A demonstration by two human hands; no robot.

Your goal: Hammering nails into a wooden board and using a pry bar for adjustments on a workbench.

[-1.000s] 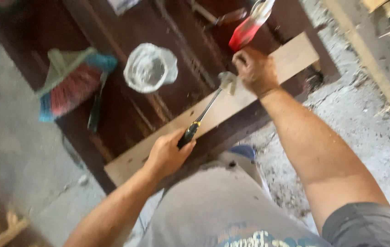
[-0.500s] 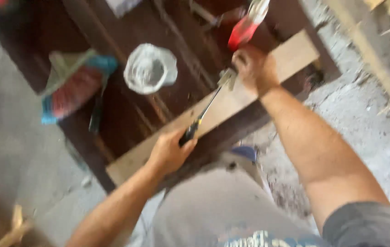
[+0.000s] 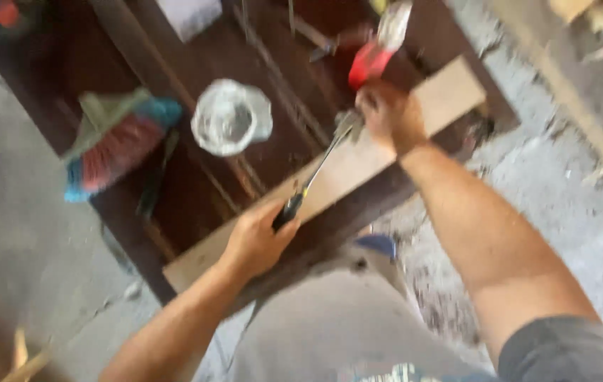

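Both our hands blur: left hand point(image 3: 255, 244) wraps hammer point(image 3: 315, 170) handle; right hand point(image 3: 386, 113) on plank point(image 3: 358, 159), its grip we cannot tell.

A clear plastic bag point(image 3: 231, 117), crumpled and roughly round, lies on the dark wooden surface point(image 3: 174, 64) left of centre. A white rectangular package point(image 3: 188, 14) sits at the top edge, partly cut off. A red and white container point(image 3: 378, 46) stands at top centre, blurred. No signs or screens are visible.
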